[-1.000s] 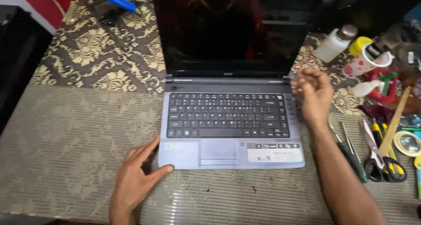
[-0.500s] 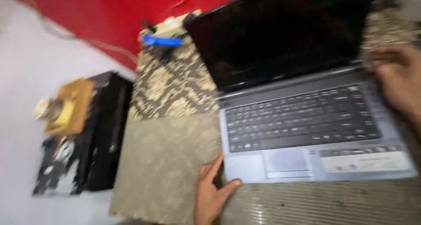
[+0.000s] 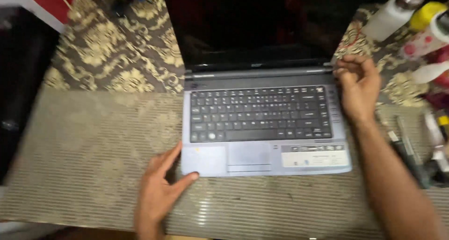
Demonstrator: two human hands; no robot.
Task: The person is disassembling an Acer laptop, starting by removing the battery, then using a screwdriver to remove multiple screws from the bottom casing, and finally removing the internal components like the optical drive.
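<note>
- The laptop [image 3: 262, 123] sat in the middle of the frame on the counter [image 3: 89, 141], lid open, its long axis running left to right across the picture.
- Its dark screen [image 3: 252, 25] stood up toward the top of the frame, so the hinge edge pointed away from me and the palm rest and touchpad [image 3: 249, 154] pointed toward the bottom edge, toward me.
- My left hand [image 3: 161, 191] lay at the lower left corner of the laptop. The fingers were spread apart and held nothing: my thumb touched the front left corner, and my index finger lay along the left edge of the palm rest.
- My right hand [image 3: 358, 88] was at the upper right corner of the laptop base, just beside the hinge. The fingers were curled loosely together there; I could not tell whether they were pinching anything.
- The keyboard [image 3: 259, 112] lay between my two hands.
- The counter wore a ribbed, pale mat near me and a brown cloth [image 3: 112, 57] with gold patterning toward the top of the frame.
- In the upper right stood a white bottle [image 3: 390, 15] and a yellow-capped container [image 3: 425, 13], blurred.
- At the right edge lay a row of hand tools [image 3: 411, 151], well apart from the laptop.
</note>
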